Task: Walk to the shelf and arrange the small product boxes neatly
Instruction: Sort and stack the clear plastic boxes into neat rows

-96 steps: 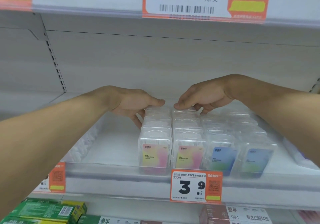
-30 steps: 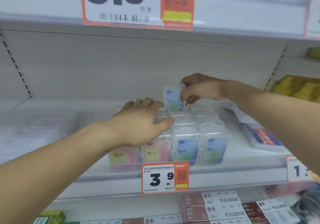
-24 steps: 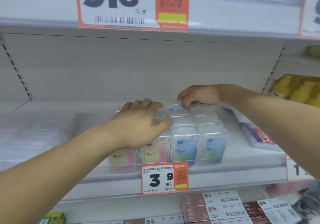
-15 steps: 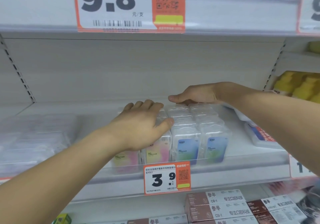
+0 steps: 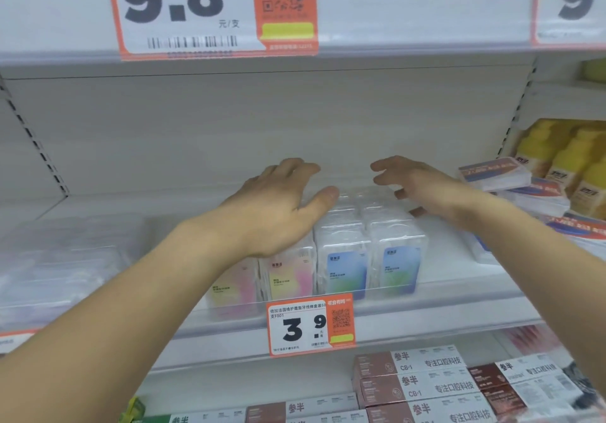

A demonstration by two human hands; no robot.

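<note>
Left hand (image 5: 278, 206) flat, grip spread, atop the small product boxes (image 5: 370, 252); right hand (image 5: 423, 186) grip spread, empty, just beside.

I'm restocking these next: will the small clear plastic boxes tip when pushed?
Probably. The small clear plastic boxes stand upright, taller than deep, so a high push may topple one. Smooth plastic likely slides easily. Tight rows should brace them.

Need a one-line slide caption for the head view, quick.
Both open hands, left hand and right hand, hover over clear product boxes on the shelf.
</note>
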